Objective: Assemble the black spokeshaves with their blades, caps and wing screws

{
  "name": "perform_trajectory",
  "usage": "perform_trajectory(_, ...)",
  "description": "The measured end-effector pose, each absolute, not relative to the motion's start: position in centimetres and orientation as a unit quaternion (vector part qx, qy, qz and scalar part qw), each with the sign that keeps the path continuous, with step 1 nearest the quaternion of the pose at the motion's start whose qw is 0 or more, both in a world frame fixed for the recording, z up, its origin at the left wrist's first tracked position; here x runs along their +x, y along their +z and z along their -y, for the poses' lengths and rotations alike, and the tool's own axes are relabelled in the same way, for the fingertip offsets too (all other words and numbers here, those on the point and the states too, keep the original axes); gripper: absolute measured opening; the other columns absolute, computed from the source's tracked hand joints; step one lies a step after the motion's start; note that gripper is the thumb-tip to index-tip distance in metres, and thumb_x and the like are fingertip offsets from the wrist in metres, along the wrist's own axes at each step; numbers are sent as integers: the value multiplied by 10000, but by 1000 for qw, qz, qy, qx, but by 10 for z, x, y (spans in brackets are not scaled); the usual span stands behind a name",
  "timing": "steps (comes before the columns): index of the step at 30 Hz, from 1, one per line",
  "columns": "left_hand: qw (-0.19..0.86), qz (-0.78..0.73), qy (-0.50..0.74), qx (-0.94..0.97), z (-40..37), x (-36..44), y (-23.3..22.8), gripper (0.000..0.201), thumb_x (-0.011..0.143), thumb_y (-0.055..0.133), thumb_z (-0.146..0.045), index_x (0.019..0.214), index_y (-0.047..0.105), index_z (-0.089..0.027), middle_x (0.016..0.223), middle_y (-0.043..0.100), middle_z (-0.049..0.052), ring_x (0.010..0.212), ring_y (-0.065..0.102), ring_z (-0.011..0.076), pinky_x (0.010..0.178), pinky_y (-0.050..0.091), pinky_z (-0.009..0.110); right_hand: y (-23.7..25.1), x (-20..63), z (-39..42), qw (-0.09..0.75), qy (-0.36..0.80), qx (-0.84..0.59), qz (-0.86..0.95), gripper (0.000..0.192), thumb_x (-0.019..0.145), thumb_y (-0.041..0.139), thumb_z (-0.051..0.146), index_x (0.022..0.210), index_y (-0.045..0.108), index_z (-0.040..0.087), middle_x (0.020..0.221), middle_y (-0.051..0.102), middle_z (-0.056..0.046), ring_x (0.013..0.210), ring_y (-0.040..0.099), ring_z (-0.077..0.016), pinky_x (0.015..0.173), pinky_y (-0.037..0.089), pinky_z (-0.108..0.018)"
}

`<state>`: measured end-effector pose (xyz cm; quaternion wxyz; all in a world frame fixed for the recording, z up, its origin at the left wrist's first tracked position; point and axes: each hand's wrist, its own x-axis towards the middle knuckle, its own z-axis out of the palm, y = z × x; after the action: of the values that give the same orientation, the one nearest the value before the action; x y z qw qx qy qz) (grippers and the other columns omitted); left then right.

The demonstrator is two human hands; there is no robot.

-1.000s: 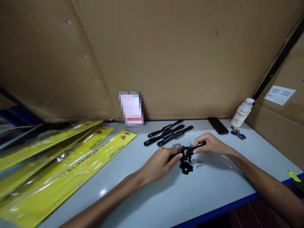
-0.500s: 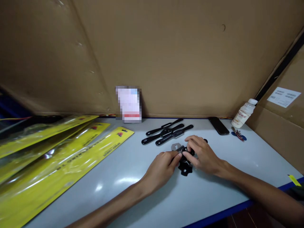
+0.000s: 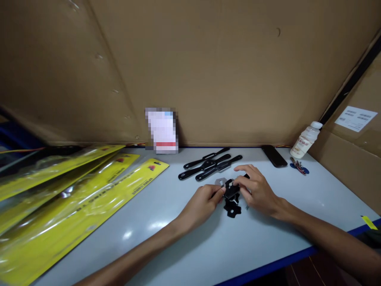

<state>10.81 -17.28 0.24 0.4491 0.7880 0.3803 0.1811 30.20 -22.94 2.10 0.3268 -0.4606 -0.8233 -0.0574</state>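
Observation:
My left hand (image 3: 201,201) and my right hand (image 3: 256,190) both grip a black two-handled metal tool (image 3: 231,188) just above the pale table (image 3: 268,242). The left holds its left handle, and the right hand's fingers close over its middle. A grey metal plate (image 3: 220,182) shows at the tool's upper left. Under the tool lies a black star-shaped knob (image 3: 232,209). A small silver wing nut (image 3: 247,206) peeks out beside my right hand.
Two more black tools (image 3: 210,165) lie behind my hands. Several yellow blister packs (image 3: 80,198) cover the table's left side. A dark phone (image 3: 273,156), keys (image 3: 299,167) and a white bottle (image 3: 306,140) stand at the back right. Cardboard walls (image 3: 208,71) rise behind.
My right hand slid from the tool's right handle to its middle and now covers it. The left hand kept its grip, and the view shifted slightly.

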Motion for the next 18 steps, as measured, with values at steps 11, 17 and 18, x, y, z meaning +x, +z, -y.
perform_trajectory(11, 461, -388, 168, 780, 175, 106, 8, 404, 849, 374, -536, 571, 376, -242, 508, 336, -57, 504, 291, 122, 519, 243, 276, 26, 305, 230, 296, -84, -438, 845, 341, 825, 452, -18, 984, 701, 153, 1200, 578, -151, 1101, 522, -261, 889, 514, -470)
perform_trajectory(17, 480, -388, 164, 770, 173, 106, 7, 428, 849, 391, -571, 582, 382, -236, 502, 324, -65, 483, 270, 108, 489, 221, 265, 27, 304, 232, 268, -85, -416, 865, 306, 826, 464, -9, 887, 712, 158, 1226, 580, -149, 1160, 503, -272, 913, 501, -468)
perform_trajectory(18, 483, -389, 165, 767, 173, 106, 6, 428, 849, 394, -572, 583, 383, -236, 500, 320, -66, 479, 264, 106, 483, 215, 264, 27, 304, 232, 265, -95, -427, 859, 289, 820, 469, -12, 860, 709, 144, 1216, 586, -162, 1155, 503, -281, 908, 499, -470)
